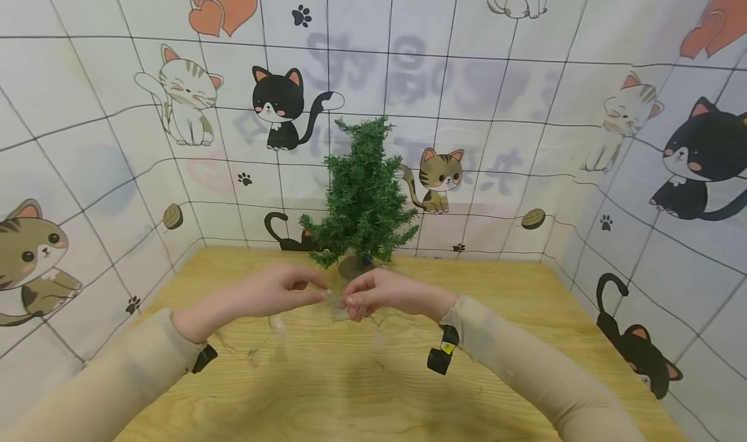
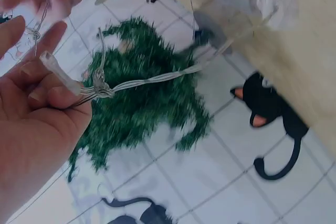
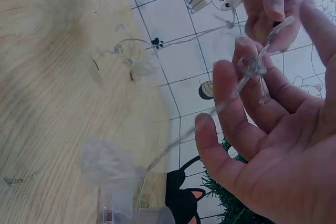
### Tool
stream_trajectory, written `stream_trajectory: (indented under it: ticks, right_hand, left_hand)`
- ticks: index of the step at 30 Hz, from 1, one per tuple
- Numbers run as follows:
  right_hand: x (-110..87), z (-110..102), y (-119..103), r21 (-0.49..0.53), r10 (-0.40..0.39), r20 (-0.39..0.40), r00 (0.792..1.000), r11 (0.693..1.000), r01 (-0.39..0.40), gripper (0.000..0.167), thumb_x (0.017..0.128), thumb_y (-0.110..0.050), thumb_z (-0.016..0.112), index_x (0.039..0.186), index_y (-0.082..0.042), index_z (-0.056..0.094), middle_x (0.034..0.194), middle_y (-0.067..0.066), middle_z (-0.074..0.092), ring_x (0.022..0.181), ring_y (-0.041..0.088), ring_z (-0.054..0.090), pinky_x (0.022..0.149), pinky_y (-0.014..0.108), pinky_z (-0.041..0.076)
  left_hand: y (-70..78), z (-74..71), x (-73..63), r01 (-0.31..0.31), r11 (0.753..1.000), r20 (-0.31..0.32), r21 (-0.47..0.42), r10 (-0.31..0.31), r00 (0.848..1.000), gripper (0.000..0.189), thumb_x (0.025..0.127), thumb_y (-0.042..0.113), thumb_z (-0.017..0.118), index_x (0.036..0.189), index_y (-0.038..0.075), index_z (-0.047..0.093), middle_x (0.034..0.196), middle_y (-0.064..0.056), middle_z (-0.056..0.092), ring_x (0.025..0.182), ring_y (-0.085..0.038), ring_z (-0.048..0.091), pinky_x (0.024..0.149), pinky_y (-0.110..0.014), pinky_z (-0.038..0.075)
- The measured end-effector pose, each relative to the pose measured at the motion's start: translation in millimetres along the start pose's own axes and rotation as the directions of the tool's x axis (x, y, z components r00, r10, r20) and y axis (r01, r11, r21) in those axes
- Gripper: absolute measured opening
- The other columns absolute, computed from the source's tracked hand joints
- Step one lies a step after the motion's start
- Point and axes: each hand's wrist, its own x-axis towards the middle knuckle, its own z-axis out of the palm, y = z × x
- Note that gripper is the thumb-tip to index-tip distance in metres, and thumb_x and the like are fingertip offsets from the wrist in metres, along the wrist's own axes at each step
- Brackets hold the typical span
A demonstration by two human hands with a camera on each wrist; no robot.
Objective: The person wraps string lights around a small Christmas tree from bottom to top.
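Nearly invisible in the head view: thin clear wire (image 2: pixel 152 81) in the grip of both hands (image 1: pixel 274 291) (image 1: pixel 385 293), partly hidden.

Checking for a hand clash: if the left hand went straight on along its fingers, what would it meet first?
Likely the right hand, across a narrow gap in the head view. The wire, already in the left grip, isn't counted. Depth is unclear, so they might miss.

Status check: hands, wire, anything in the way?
Left hand holds thin wire. Right hand at the wire, grip unclear. Wire bunched in a tangled clump. Green tree beyond the hands; nothing seen blocking them.
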Motion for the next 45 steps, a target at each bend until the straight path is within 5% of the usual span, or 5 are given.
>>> stream_trajectory:
  ticks: [15,22,35,40,45]
  right_hand:
    - [2.8,-14.8,22.8,-0.133,-0.026,-0.043,0.999,0.991,0.020,0.027,0.097,-0.013,0.059,0.118,0.005,0.062,0.102,0.008,0.067,0.088,0.018,0.064,0.087,0.035,0.051]
    - [2.8,-24.4,27.5,-0.257,-0.060,-0.095,0.994,0.966,0.033,0.022,0.094,-0.016,0.064,0.110,-0.001,0.069,0.095,0.007,0.070,0.085,0.018,0.065,0.080,0.034,0.053]
    - [20.1,-37.8,-9.4,-0.640,-0.138,-0.236,0.962,0.767,-0.047,0.022,0.092,-0.036,0.066,0.100,-0.016,0.072,0.094,-0.001,0.058,0.085,0.014,0.051,0.073,0.031,0.045]
    - [33.8,-39.1,-17.6,-0.594,-0.114,-0.259,0.959,0.802,-0.066,0.021,0.097,-0.030,0.060,0.109,-0.014,0.068,0.090,-0.003,0.066,0.075,0.012,0.060,0.067,0.031,0.049]
    - [47.9,-32.5,-23.0,-0.575,-0.105,-0.290,0.951,0.814,-0.086,0.032,0.099,-0.028,0.057,0.123,-0.008,0.064,0.104,0.000,0.067,0.083,0.014,0.063,0.073,0.032,0.051]
  left_hand:
    - [12.1,-85.9,-36.6,0.124,0.984,-0.295,0.125,-0.083,0.952,0.017,0.098,0.028,0.060,0.098,0.018,0.073,0.061,0.006,0.046,0.054,-0.009,0.036,0.053,-0.028,0.036]
    - [14.7,-129.9,-57.5,0.269,0.960,-0.452,0.073,-0.208,0.867,0.023,0.098,0.034,0.059,0.102,0.016,0.073,0.064,-0.002,0.053,0.056,-0.015,0.039,0.055,-0.028,0.036]
    - [0.8,-193.3,-101.9,0.416,0.907,-0.587,-0.069,-0.374,0.718,0.037,0.098,0.045,0.053,0.119,0.019,0.068,0.105,0.018,0.062,0.089,-0.015,0.042,0.064,-0.026,0.035]
    - [1.9,-207.3,-109.5,0.389,0.911,-0.612,-0.136,-0.386,0.690,0.033,0.098,0.043,0.054,0.118,0.022,0.069,0.116,0.018,0.058,0.091,-0.012,0.041,0.060,-0.026,0.033]
    - [1.0,-210.8,-113.6,0.393,0.904,-0.617,-0.168,-0.407,0.673,0.036,0.096,0.047,0.054,0.120,0.024,0.067,0.067,0.008,0.043,0.050,-0.019,0.031,0.058,-0.032,0.026]
